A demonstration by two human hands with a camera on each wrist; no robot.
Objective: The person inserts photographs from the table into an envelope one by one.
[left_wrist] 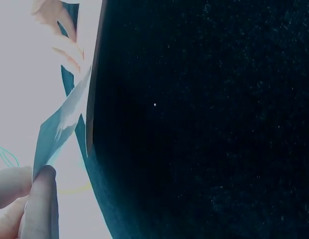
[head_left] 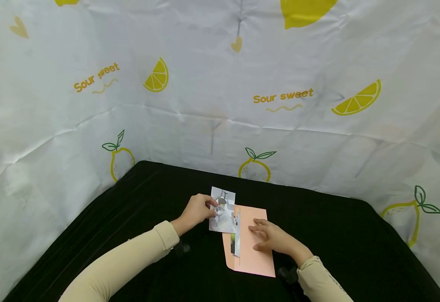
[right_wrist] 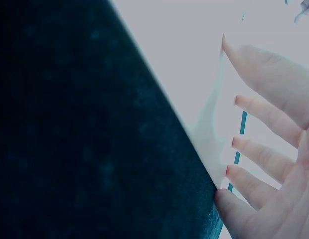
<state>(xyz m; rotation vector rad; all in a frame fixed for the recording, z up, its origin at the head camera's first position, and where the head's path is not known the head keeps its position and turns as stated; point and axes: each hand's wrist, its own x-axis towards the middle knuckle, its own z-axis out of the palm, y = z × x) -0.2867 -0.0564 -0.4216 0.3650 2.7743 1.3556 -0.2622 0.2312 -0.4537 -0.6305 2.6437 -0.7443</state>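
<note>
My left hand [head_left: 199, 209] pinches the left edge of a small picture card [head_left: 225, 224] with a grey-and-white print. In the left wrist view the card [left_wrist: 60, 129] sits between thumb and fingers, tilted, its far end close to the envelope. A pink envelope [head_left: 255, 262] lies on the black cloth, overlapped by the card in the head view. From the slot near its left side, edges of other cards [head_left: 237, 245] stick out, one with a green-and-dark print. My right hand [head_left: 276, 240] rests on the envelope's right part, fingers spread; the right wrist view shows its fingertips [right_wrist: 235, 142] against the paper.
Black cloth [head_left: 159, 268] covers the table. Behind it hangs a white curtain [head_left: 201, 79] printed with lemons and the words "Sour sweet". Dark wrist devices show near both cuffs, one of them [head_left: 288, 274] beside the envelope's lower right corner.
</note>
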